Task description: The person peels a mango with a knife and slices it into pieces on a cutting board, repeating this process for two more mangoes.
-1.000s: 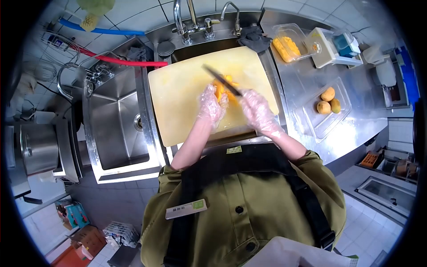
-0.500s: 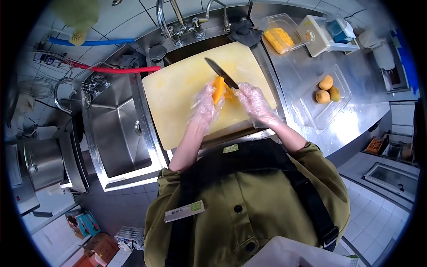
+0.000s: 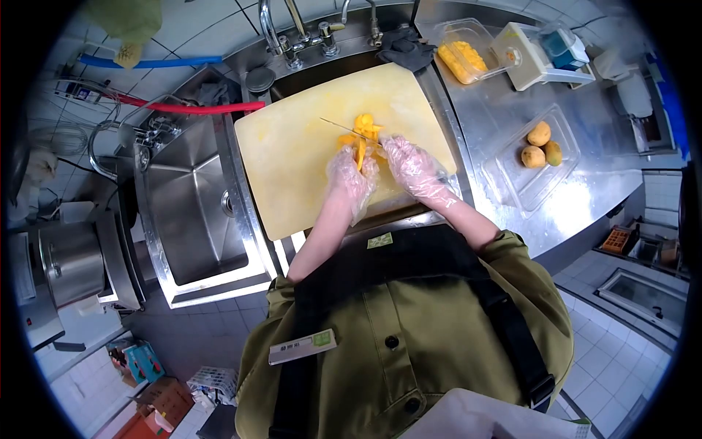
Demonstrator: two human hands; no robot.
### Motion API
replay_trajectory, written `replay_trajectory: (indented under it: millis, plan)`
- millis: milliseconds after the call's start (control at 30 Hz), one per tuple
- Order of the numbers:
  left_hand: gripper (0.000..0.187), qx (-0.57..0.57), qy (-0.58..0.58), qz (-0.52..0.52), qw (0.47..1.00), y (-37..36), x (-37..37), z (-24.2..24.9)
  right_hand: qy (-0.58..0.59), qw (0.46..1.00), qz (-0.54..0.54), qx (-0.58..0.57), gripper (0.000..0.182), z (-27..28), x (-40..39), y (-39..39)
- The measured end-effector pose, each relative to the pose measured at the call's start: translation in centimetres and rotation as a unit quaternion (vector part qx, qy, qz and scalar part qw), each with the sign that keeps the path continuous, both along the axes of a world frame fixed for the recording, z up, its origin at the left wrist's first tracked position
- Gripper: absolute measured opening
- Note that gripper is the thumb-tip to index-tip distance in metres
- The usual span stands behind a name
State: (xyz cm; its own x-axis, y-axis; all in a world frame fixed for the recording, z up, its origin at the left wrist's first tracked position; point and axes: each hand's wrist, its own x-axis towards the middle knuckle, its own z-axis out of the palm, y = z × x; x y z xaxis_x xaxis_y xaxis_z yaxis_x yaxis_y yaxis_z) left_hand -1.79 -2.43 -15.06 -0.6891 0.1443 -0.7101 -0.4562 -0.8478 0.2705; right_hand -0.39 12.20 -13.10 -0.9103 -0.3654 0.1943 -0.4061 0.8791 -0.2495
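My left hand [image 3: 351,175], in a clear plastic glove, closes around a piece of peeled mango [image 3: 360,154] low over the cutting board [image 3: 292,172]. A knife [image 3: 338,126] is gripped in my gloved right hand [image 3: 413,167]. Its blade is turned nearly edge-on and points to the upper left, just past the fingers of my left hand. Cut orange mango pieces [image 3: 365,122] lie on the board around the blade. Glove and fingers hide most of the knife's handle.
Yellow cut fruit fills a clear container [image 3: 462,64] at the back right. Whole mangoes [image 3: 540,133] sit in a clear tray [image 3: 512,183] on the steel counter. A sink basin [image 3: 194,219] lies left of the board, with a faucet [image 3: 289,55] behind.
The mango in my left hand has moved lower and nearer to me. My knife blade has turned flatter and edge-on, and cut pieces now show on the board.
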Motion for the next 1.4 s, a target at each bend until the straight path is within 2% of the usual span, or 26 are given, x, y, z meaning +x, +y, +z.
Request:
replay_trajectory:
  millis: [133, 233, 267, 300, 333, 367, 433, 533, 600, 700, 767, 833, 867, 933, 967, 1033, 1133, 1233, 1267, 1367, 1400]
  plan:
    - [0.023, 0.058, 0.032, -0.047, 0.997, -0.9, 0.9, -0.9, -0.081, 0.996, -0.005, -0.028, 0.03, -0.9, -1.4, 0.6]
    - [0.022, 0.086, -0.063, 0.074, 0.992, -0.7, 0.4, -0.9, -0.098, 0.994, -0.029, -0.044, 0.034, 0.9, 0.2, 0.8]
    - [0.022, 0.075, -0.07, 0.089, 0.991, -0.6, 0.1, -0.8, -0.004, 0.993, 0.071, 0.098, 0.037, 0.7, 0.5, 1.0]
    - [0.023, 0.064, -0.079, 0.103, 0.989, -0.4, 0.1, -0.2, 0.125, 0.954, 0.155, 0.223, 0.04, 0.8, 0.8, 1.1]
    - [0.023, 0.052, -0.087, 0.116, 0.988, -0.2, 0.0, 0.4, 0.066, 0.988, 0.1, 0.099, 0.041, 0.8, 2.0, 0.5]
    - [0.024, 0.039, -0.052, 0.097, 0.993, 0.2, 0.2, 1.1, 0.006, 0.999, 0.042, -0.027, 0.042, 1.0, 2.7, -0.1]
    - [0.026, 0.014, 0.017, 0.056, 0.998, 0.9, 0.7, 2.7, -0.014, 0.999, 0.023, -0.021, 0.042, 1.2, 2.7, -0.6]
    - [0.028, 0.032, -0.028, 0.077, 0.996, 0.9, 0.0, 0.3, -0.011, 0.999, 0.023, -0.025, 0.043, -0.2, 2.4, -0.7]
    - [0.027, 0.06, 0.012, 0.055, 0.997, 0.6, 0.0, -0.5, 0.019, 0.997, 0.054, -0.057, 0.048, -0.6, 2.0, -0.7]
    - [0.026, 0.098, 0.035, 0.027, 0.994, 0.0, 0.0, -1.3, 0.058, 0.996, 0.024, -0.069, 0.042, -0.9, 2.0, -1.5]
    - [0.025, 0.103, 0.017, 0.02, 0.994, 0.1, 0.4, -0.3, -0.002, 0.999, -0.018, -0.041, 0.036, -2.8, 0.4, -0.9]
    - [0.025, 0.084, -0.023, 0.022, 0.996, 0.9, 1.4, 3.3, -0.042, 0.997, -0.053, -0.045, 0.032, -3.3, 0.0, -0.2]
    - [0.025, 0.094, -0.05, 0.047, 0.993, 0.8, 0.8, 2.0, -0.052, 0.995, -0.065, -0.062, 0.031, -2.9, 0.2, 0.1]
    - [0.023, -0.01, -0.039, 0.042, 0.998, 0.5, 0.8, 0.5, -0.051, 0.99, -0.084, -0.103, 0.03, -1.9, 0.7, 0.5]
    - [0.022, -0.063, -0.032, 0.038, 0.997, 0.4, 0.7, -0.2, -0.009, 0.994, -0.041, -0.104, 0.031, -1.4, 0.8, 0.6]
    - [0.02, -0.096, -0.039, 0.029, 0.994, 0.4, 0.7, 0.4, 0.071, 0.991, 0.043, -0.106, 0.031, -0.7, 1.4, 0.9]
    - [0.017, -0.145, -0.046, 0.014, 0.988, 0.7, 0.8, 1.7, -0.013, 0.998, 0.012, -0.052, 0.032, 0.4, 2.0, 0.4]
    - [0.018, -0.184, 0.006, -0.011, 0.983, 0.7, 1.6, 1.7, 0.027, 0.999, -0.013, -0.012, 0.031, -1.6, 0.5, 0.8]
    - [0.019, -0.194, 0.035, -0.022, 0.98, 0.8, 1.9, 1.7, 0.046, 0.999, -0.013, -0.02, 0.03, -3.2, -0.6, 1.2]
    - [0.025, -0.334, 0.089, -0.079, 0.935, 1.0, 2.2, 3.0, -0.06, 0.995, -0.033, -0.068, 0.03, -2.3, -1.8, 2.0]
    - [0.027, -0.338, 0.141, -0.079, 0.927, 0.6, 2.0, 1.8, -0.072, 0.992, -0.063, -0.082, 0.029, -1.5, -1.4, 1.9]
